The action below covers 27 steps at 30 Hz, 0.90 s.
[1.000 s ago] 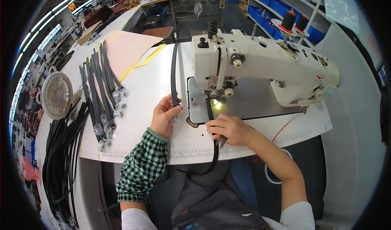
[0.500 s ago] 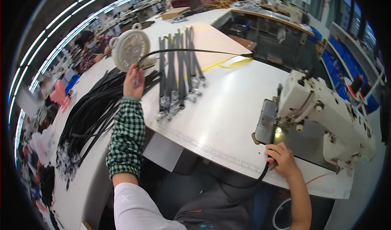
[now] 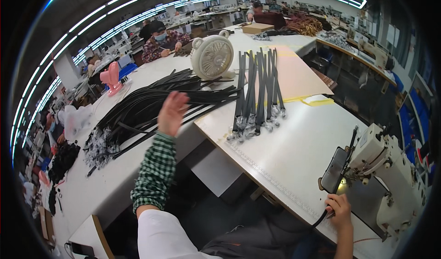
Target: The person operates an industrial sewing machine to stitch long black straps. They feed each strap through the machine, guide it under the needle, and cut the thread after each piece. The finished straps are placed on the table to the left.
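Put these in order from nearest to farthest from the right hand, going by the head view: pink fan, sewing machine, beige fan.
From the right hand:
1. Sewing machine, just beyond it.
2. Beige fan, ahead and left.
3. Pink fan, far left.

Left of the middle, the left hand's grip [image 3: 173,114] is near many black straps [image 3: 138,104], and at lower right the right hand's grip [image 3: 339,209] holds a black strip [image 3: 319,219] by a white sewing machine [image 3: 389,155].
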Motion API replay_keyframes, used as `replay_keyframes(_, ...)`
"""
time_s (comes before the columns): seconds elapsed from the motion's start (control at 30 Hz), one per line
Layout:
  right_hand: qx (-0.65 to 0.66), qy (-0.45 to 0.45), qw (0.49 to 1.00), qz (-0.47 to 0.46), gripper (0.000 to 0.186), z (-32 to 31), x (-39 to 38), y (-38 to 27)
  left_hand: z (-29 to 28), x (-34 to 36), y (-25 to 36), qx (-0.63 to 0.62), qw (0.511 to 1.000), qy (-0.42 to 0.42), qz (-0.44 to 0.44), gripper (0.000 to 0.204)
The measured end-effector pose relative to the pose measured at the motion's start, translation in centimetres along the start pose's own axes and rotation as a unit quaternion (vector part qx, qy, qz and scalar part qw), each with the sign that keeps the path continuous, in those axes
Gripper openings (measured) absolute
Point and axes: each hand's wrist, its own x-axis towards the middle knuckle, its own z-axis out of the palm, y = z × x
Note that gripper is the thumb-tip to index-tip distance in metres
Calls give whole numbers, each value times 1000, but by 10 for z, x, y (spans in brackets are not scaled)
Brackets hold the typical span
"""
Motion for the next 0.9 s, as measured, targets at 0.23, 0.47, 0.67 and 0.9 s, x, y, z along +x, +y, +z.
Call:
replay_keyframes(0.23, 12, -24, 999, -21, 17, -5, -2, -3, 226, -120, -189, 300, 676, -669, 76, 18)
replay_keyframes(0.47, 28, -31, 999, -18, 20, -4, 4, -11, 289, -148, -281, 401, 627, -612, 266, 22)
replay_keyframes(0.67, 30, -24, 999, -3, 18, -4, 0, -11, 288, -153, -282, 353, 673, -595, 259, 26)
replay_keyframes(0.9, 32, -26, 999, 10, 15, -4, 2, -11, 286, -153, -292, 354, 683, -593, 238, 34)
